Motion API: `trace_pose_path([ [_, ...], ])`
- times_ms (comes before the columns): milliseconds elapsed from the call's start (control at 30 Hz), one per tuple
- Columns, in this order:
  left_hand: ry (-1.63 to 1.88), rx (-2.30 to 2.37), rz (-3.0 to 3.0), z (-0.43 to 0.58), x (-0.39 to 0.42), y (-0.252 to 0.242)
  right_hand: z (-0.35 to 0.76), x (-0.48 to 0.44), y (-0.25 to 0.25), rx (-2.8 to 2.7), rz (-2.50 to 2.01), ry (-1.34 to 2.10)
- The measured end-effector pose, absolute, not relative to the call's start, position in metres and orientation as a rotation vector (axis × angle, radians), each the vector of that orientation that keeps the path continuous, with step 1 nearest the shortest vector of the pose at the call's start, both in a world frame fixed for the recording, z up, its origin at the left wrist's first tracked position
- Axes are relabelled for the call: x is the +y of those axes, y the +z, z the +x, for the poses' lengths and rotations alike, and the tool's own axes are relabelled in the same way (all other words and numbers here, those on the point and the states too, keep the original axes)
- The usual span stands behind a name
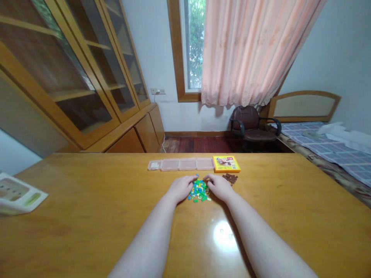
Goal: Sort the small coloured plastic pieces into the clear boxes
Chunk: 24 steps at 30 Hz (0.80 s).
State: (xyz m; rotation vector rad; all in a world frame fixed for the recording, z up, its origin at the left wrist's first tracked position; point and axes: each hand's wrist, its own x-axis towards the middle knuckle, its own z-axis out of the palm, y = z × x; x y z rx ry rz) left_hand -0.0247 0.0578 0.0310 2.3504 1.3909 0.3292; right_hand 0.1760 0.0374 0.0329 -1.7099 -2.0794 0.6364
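Observation:
A loose heap of small toy building bricks [199, 189], mostly green, blue, yellow and white, lies on the wooden table. My left hand [181, 188] rests against the heap's left side, its fingers bent along the far edge and nothing seen in its grasp. On the opposite side, my right hand [219, 187] curves round the heap with its fingers apart and the index fingertip at the far edge. Some fingertips are hidden among the bricks. Just beyond my right wrist sits a smaller pile of brown bricks [231, 178].
Behind the heap, a row of clear plastic trays [187, 164] runs sideways to a yellow box [226, 164]. A white and green package [21, 194] lies at the table's left edge. Past the table [87, 231] stand a chair [247, 123], a bed and a glass-doored cabinet.

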Motion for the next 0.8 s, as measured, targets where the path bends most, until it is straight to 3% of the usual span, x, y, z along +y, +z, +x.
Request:
trace_pose_path([
  [433, 0.364, 1.614, 2.194, -0.0205, 0.0582, 0.0333, 0.1771, 0.0369, 0.0335, -2.100, -1.715, 0.629],
  [800, 0.368, 1.530, 2.264, -0.0213, 0.0564, 0.0339, 0.1771, 0.0384, 0.0301, -2.106, -1.709, 0.611],
])
